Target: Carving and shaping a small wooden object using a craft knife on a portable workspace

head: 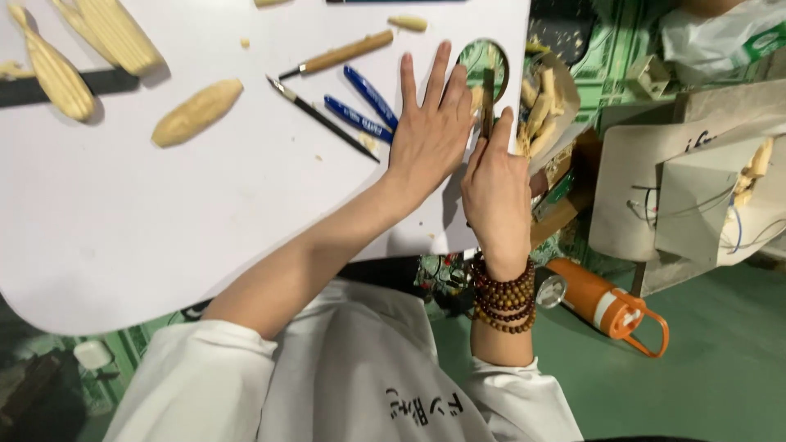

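Worktop: a large white rounded board (164,213) filled most of the view; a round hole (483,65) was cut near its right edge
Left hand: the left hand (430,131) lay flat and released on the worktop, fingers spread, just beside the hole and touching the right hand
Right hand: the right hand (495,192), with brown bead bracelets (501,296) at the wrist, was clenched around a thin dark tool (488,102) that pointed up across the hole
Bottle: an orange flask with a loop handle (610,307) lay on the green floor, well apart from the worktop
Carvings: pale ridged wooden pieces (57,74) and a smooth oval wooden blank (196,112) lay at upper left
Tools: two blue-handled knives (360,106), a wooden-handled chisel (340,55) and a slim black knife (323,120) lay near the left hand
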